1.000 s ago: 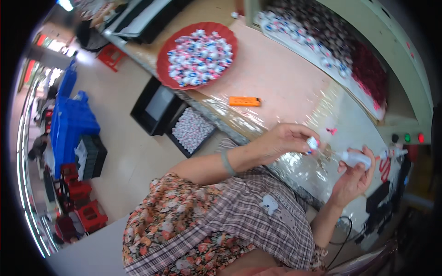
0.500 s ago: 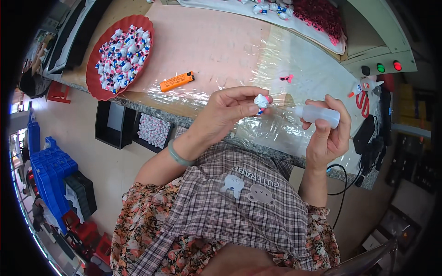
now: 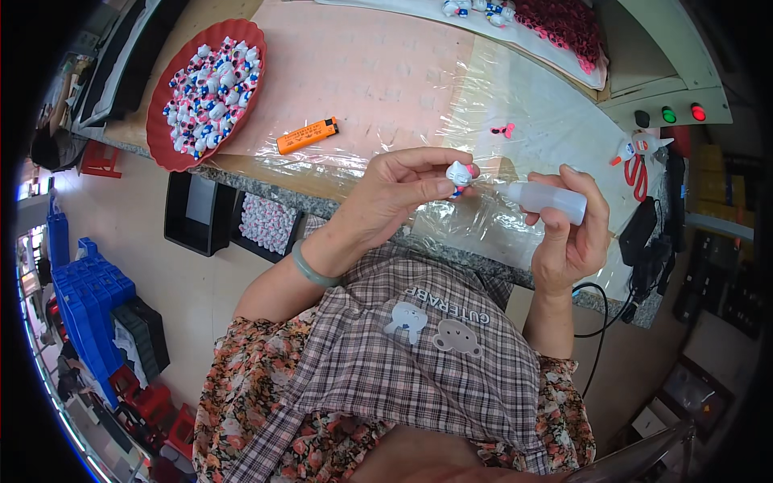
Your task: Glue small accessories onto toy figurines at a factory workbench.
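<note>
Between the thumb and fingers of my left hand [image 3: 385, 191] is a small cat figurine [image 3: 458, 175], white with pink and blue parts. My right hand [image 3: 573, 241] grips a translucent white squeeze bottle [image 3: 551, 202], tilted nearly level with its narrow end toward the figurine. A thin nozzle reaches close to the figurine's side; whether it touches cannot be made out. On the table beyond my hands lies a small pink piece with dark spots [image 3: 503, 130]. An orange lighter [image 3: 307, 136] rests to the left of them.
A red scalloped bowl [image 3: 158, 121] at the far left holds many similar figurines. Black trays [image 3: 193, 241] sit below the table edge, one with small white-and-pink pieces. Red-handled scissors [image 3: 636, 173] lie at right. A machine housing [image 3: 672, 68] with lit buttons stands at the back right.
The bottle in my right hand has moved slightly left, its nozzle closer to the figurine. My left hand has turned the figurine a little, so its face shows more.
</note>
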`<state>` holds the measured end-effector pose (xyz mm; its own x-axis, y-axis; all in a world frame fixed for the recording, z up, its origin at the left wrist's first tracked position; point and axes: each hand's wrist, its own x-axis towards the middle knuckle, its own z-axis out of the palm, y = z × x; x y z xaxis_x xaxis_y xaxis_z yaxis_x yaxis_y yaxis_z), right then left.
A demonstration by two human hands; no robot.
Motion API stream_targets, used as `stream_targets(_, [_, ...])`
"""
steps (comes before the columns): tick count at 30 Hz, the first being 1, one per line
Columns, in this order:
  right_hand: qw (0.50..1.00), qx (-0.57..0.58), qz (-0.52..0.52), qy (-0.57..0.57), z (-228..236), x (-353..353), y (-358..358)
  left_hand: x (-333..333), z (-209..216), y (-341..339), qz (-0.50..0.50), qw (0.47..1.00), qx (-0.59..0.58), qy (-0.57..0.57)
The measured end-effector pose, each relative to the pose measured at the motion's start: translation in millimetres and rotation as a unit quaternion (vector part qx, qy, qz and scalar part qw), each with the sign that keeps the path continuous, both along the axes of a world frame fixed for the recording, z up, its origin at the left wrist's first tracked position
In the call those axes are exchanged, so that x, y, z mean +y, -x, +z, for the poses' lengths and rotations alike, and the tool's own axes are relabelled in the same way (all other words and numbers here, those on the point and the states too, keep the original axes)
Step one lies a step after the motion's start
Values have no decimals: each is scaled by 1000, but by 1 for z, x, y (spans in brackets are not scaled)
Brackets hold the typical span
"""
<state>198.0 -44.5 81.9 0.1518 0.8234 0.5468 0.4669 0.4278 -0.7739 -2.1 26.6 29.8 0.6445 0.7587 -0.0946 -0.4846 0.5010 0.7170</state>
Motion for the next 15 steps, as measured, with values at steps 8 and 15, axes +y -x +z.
stream_targets(8, [1000,-21,9,0,1,-1,0,-1,-2,0,-15,1000,7,-2])
stream_targets(15, [995,-101,-3,-23,1,1,2,-2,-3,-2,-20,1000,0,-1])
